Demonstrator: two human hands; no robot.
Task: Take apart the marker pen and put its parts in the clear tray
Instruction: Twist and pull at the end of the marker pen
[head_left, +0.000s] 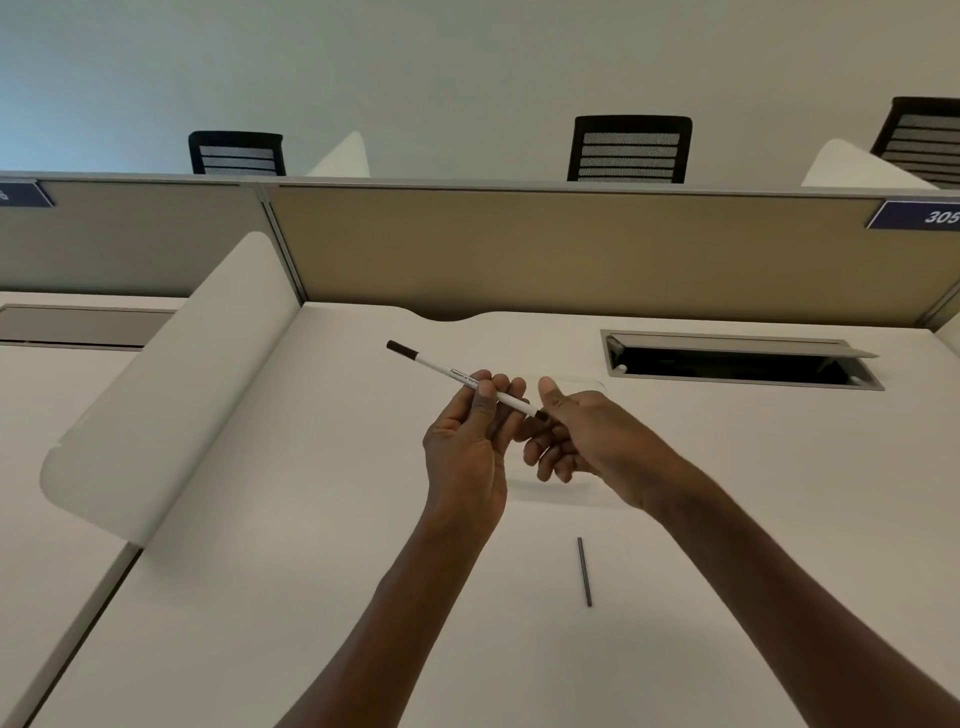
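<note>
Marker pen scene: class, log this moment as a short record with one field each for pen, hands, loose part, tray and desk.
pen: marker pen, white barrel, dark cap far end, held above desk
left hand: grips barrel
right hand: at near dark end; grip unclear
loose part: thin dark rod on desk
tray: clear tray behind hands, mostly hidden

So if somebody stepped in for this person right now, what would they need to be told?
Left hand grips the marker pen by its white barrel, dark cap end pointing away.
Right hand is at the pen's near dark end; whether its fingers pinch it is unclear.
A thin dark rod lies on the desk, outside the clear tray, which sits behind the hands.
Left: finish dismantling, move all parts into the tray.
</note>
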